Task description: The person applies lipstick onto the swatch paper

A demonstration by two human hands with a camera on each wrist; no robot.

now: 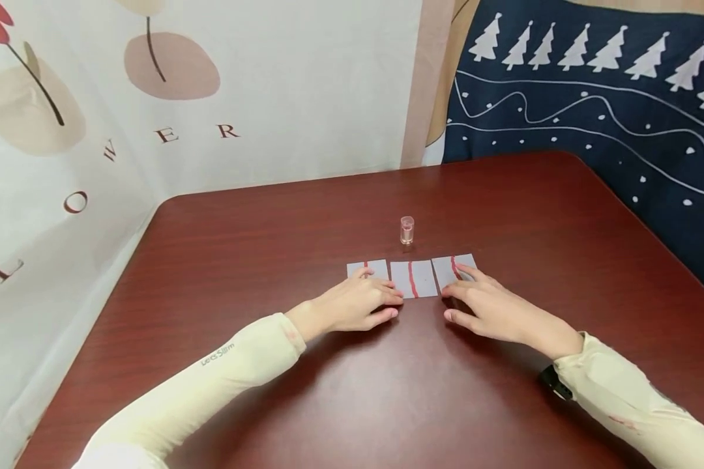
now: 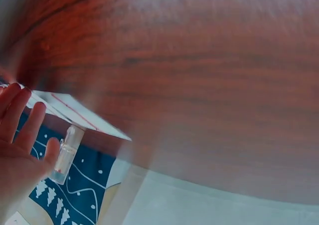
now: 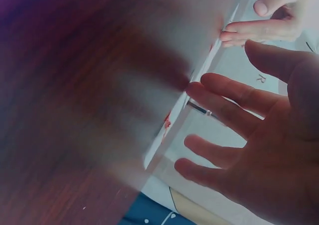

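Three pale cards, each with a red line drawn across it, lie in a row on the table. My left hand (image 1: pixel 360 303) is at the left card (image 1: pixel 379 267), covering its lower part, and its fingertips reach the near edge of the middle card (image 1: pixel 425 280). Over the right card (image 1: pixel 442 268) lies my right hand (image 1: pixel 489 309), fingers spread and gently bent. Both hands look empty; the wrist views do not show clearly how firmly the fingertips touch. Behind the middle card stands a small clear cylindrical container (image 1: pixel 407 230), upright and apart from both hands.
The dark red wooden table (image 1: pixel 258 254) has rounded far corners. A white printed cloth (image 1: pixel 305 98) hangs along its left and back sides, and a navy cloth (image 1: pixel 522 98) with white trees hangs at the right. A black wristband (image 1: pixel 556 383) shows at the right cuff.
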